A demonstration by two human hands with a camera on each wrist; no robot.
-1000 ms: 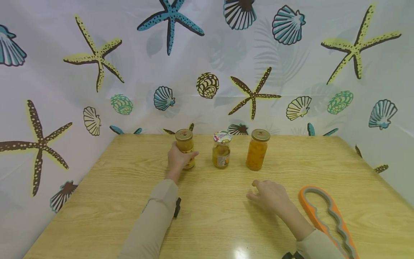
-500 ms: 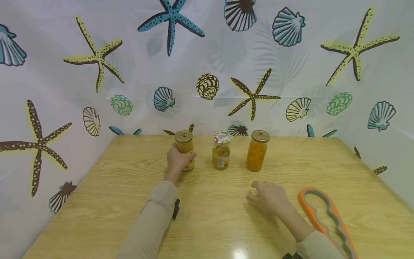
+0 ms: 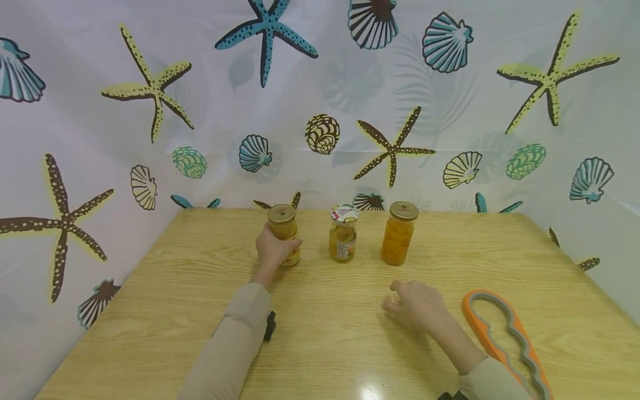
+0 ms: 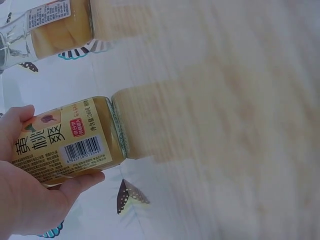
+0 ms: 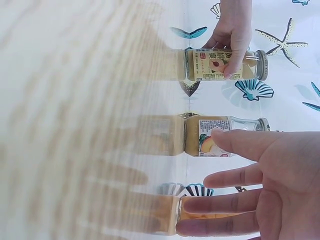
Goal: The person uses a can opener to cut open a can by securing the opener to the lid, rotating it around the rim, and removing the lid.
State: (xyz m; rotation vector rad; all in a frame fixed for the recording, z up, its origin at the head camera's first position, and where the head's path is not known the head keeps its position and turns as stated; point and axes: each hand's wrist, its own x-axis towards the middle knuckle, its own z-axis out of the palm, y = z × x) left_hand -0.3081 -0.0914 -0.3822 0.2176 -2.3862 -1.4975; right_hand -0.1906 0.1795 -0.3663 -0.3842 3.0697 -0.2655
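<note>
My left hand [image 3: 271, 247] grips a tall glass jar of yellow peach [image 3: 283, 222] with a gold lid, at the table's far side. In the left wrist view, fingers and thumb wrap the labelled jar [image 4: 75, 140], which stands upright at the tabletop. My right hand [image 3: 417, 304] hovers over the wood, fingers loosely extended and holding nothing; the right wrist view shows its spread fingers [image 5: 225, 204]. Beyond it stands a jar of orange fruit [image 3: 397, 239] with a gold lid. Between these two is a shorter jar [image 3: 343, 239] with a patterned white lid.
An orange and grey jar opener [image 3: 505, 333] with a wavy inner edge lies right of my right forearm. The pale wooden table [image 3: 320, 333] ends at a white curtain [image 3: 300, 100] printed with starfish and shells.
My left hand and the peach jar have shifted slightly toward me and to the left. The right hand and the other jars stay put.
</note>
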